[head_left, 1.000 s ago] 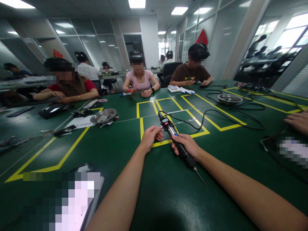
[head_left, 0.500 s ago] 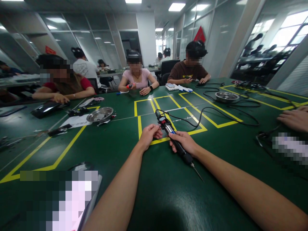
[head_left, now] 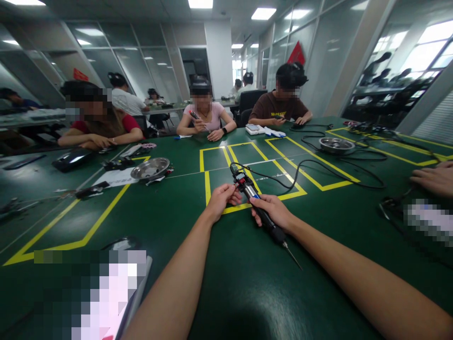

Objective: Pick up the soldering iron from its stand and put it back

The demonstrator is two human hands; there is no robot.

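The right hand (head_left: 271, 211) is closed around the body of an electric screwdriver (head_left: 260, 212), whose bit points toward the person, low over the green tabletop (head_left: 247, 283). The left hand (head_left: 221, 198) pinches the red rear end of the tool with its fingertips. A black cable (head_left: 304, 170) runs from that end across the yellow tape lines (head_left: 208, 189) toward a metal bowl (head_left: 336, 144).

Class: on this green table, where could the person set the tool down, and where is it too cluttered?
Bare mat lies between the right hand gripping the electric screwdriver and a co-worker's hand. Clutter gathers around the left metal bowl and along the black cable.
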